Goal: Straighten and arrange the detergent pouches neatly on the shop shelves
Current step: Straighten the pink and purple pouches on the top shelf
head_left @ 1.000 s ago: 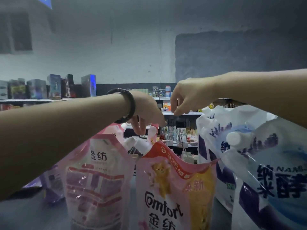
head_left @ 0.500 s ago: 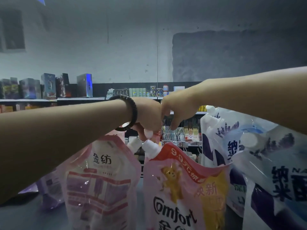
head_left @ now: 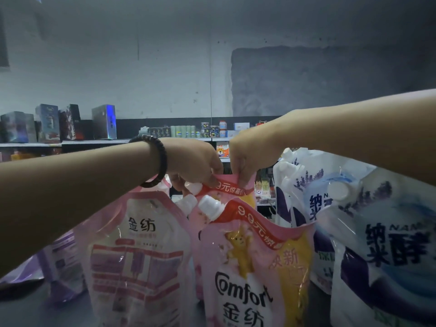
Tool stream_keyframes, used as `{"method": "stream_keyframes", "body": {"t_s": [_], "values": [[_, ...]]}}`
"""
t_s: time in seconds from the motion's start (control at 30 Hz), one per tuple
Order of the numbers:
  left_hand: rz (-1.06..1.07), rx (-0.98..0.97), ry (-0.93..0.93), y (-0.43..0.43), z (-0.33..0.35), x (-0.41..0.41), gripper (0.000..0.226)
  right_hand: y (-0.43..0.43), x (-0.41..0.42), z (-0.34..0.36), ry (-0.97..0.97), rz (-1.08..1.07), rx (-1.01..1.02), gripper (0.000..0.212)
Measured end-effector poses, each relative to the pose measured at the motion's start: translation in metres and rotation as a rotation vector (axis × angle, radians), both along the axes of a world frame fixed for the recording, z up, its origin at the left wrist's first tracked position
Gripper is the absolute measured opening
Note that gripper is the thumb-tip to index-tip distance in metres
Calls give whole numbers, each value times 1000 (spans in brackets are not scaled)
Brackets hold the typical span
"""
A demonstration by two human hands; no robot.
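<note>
Our left hand (head_left: 195, 165) and right hand (head_left: 250, 155) both pinch the top of a pink pouch (head_left: 230, 186); the Comfort pouch (head_left: 247, 267) hides the rest.

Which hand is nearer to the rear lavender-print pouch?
Right. The right hand pinches the rear pink pouch just left of the rear lavender-print pouch; the left hand grips it farther left.

The head-worn camera looks forward and almost level, sitting very close behind the front row of pouches (head_left: 254, 267), which fills the lower frame. Both forearms reach in from the side edges, left hand (head_left: 195, 166) and right hand (head_left: 247, 159) meeting dead centre on the rear pink pouch (head_left: 227, 188). Well beyond, far shelves (head_left: 94, 142) cross mid-frame, with the wall (head_left: 141, 67) above them.
</note>
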State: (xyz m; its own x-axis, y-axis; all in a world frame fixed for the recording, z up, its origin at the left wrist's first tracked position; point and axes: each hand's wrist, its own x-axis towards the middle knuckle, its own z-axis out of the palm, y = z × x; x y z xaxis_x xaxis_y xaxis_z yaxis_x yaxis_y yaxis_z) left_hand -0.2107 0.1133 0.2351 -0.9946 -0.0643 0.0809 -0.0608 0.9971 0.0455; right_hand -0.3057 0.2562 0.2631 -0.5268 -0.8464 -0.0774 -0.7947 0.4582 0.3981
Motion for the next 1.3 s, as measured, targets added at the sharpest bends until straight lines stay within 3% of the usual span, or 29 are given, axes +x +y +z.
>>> {"method": "stream_keyframes", "body": {"t_s": [0.2,0.3,0.53,0.67,0.93,1.03,1.3], "values": [[-11,11,4,0,1,6,18,9,13,0,8,-17,-42,24],[-24,2,2,4,3,9,18,17,18,0,-11,-28,-56,16],[-68,23,3,14,6,13,14,35,25,4,-31,-13,-69,27],[-94,60,-32,23,7,16,10,46,32,4,-65,-60,-51,14],[-127,37,-46,36,6,10,15,63,35,5,-41,-106,-40,24],[-129,22,-57,37,7,11,15,65,39,4,-50,-103,-50,15],[-108,19,-75,35,8,17,8,62,42,2,-42,-79,-68,20]]}}
